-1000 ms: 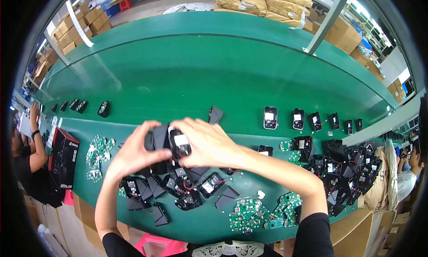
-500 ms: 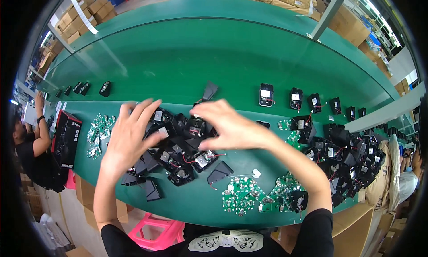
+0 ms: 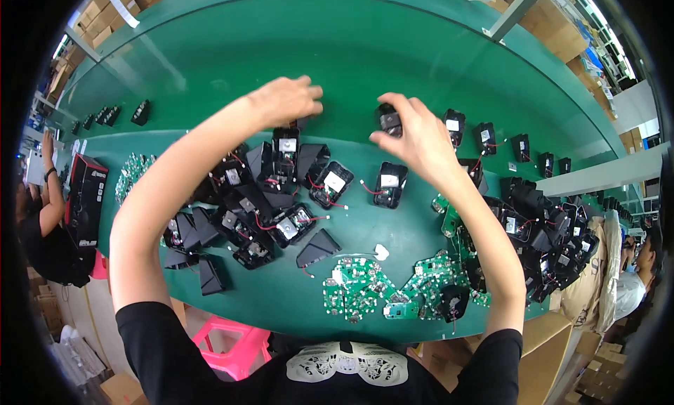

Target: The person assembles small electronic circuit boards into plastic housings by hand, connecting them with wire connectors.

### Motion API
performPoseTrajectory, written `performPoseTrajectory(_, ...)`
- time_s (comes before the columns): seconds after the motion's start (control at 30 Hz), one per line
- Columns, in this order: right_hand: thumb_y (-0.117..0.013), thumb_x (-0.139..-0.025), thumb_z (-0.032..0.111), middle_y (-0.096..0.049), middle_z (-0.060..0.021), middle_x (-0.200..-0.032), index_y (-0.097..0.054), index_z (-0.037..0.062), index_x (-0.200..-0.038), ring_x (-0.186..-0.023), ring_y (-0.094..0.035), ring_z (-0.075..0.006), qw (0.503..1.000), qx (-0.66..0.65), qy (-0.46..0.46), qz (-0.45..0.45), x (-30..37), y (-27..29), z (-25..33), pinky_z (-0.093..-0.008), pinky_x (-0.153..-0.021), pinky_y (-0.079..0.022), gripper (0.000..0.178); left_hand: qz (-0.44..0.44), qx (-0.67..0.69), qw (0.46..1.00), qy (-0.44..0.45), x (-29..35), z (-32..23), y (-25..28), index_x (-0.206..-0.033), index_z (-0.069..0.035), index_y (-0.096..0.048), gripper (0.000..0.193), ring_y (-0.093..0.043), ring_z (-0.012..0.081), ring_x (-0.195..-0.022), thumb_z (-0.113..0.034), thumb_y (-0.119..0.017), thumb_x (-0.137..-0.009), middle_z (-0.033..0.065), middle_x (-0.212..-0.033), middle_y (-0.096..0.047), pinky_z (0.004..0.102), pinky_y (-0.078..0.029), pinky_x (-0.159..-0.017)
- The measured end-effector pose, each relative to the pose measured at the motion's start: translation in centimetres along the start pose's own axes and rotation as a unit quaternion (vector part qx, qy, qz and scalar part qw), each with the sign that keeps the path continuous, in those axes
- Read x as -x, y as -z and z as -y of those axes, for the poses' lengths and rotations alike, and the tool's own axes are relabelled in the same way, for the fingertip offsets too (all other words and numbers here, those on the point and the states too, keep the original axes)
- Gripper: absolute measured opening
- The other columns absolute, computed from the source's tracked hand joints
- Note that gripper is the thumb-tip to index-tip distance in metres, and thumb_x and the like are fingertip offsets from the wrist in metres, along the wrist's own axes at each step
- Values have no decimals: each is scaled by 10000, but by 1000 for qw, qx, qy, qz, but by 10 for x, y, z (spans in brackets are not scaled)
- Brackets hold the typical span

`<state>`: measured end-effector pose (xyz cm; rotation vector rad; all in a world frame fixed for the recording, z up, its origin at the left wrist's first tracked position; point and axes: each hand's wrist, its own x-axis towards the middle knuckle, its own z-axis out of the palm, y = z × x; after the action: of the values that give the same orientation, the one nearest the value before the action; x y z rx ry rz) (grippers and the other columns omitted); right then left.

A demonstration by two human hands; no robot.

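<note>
My right hand (image 3: 420, 134) grips a small black plastic housing (image 3: 390, 120) between thumb and fingers on the raised green strip behind the worktop. My left hand (image 3: 288, 101) is at the same strip further left, fingers curled down over a dark piece mostly hidden beneath them. Just in front of the left hand lies a heap of open black housings (image 3: 286, 148) with pale modules and red wires. Between the heap and my right forearm, a single open housing (image 3: 390, 184) lies on the worktop with its red wire out. A black wedge-shaped cover (image 3: 317, 248) rests nearer me.
Green circuit boards (image 3: 354, 289) lie in a pile near the front edge. Another heap of black housings (image 3: 554, 229) fills the right side. More housings (image 3: 484, 138) stand along the strip. A black box (image 3: 86, 201) stands left, beside a co-worker (image 3: 45, 229). A pink stool (image 3: 235, 342) is below.
Both hands have moved from above the heap to the raised strip. My right hand has gone right and taken hold of a housing there; my left has reached forward. The view has shifted.
</note>
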<state>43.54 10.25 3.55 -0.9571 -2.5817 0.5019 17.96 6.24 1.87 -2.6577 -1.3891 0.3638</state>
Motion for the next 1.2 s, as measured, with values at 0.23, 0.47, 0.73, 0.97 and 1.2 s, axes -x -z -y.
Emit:
performPoseTrajectory(0.23, -677, -724, 260, -508, -122, -940, -451, 111, -1198, -871, -562, -319, 979, -70, 122, 145, 84, -16, 62, -404, -617, -498, 546, -266, 239, 893, 274, 59, -7, 37, -995, -34, -475, 201, -583, 231, -686, -120, -541, -826, 88, -869, -602, 332, -475, -609)
performPoseTrajectory(0.47, -669, -732, 303, -510, -98, -1113, -413, 106, -1267, -937, -524, -278, 990, -29, 128, 48, 106, 12, 49, -386, -669, -503, 625, -285, 826, 399, 278, 107, -152, 92, -1168, 5, -452, 435, -496, 121, -536, -247, -505, -817, 98, -757, -538, 260, -404, -336)
performPoseTrajectory(0.73, -667, -728, 93, -600, -115, -879, -596, 36, -983, -793, -568, -276, 998, -60, -9, 33, 189, 57, 18, -347, -695, -484, 271, -154, 955, 204, 152, 123, -232, 55, -1337, 18, -244, 737, -546, 246, -827, -180, -532, -688, 177, -983, -495, 389, -516, -424)
performPoseTrajectory(0.97, -671, -705, 138, -556, -16, -932, -607, 86, -974, -834, -513, -211, 984, 101, 129, 64, 217, 29, 47, -280, -524, -495, 281, -108, 978, 135, 115, 114, -277, 53, -1368, -20, -187, 766, -534, 322, -968, -95, -580, -716, 225, -1126, -462, 473, -515, -696)
performPoseTrajectory(1.2, -671, -716, 178, -557, -45, -908, -614, 72, -992, -841, -518, -245, 981, 32, 106, 158, 161, -11, 48, -361, -591, -501, 302, -171, 952, 209, 146, 119, -280, 57, -1363, 39, -176, 788, -541, 305, -1025, -89, -592, -707, 250, -1167, -469, 446, -515, -741)
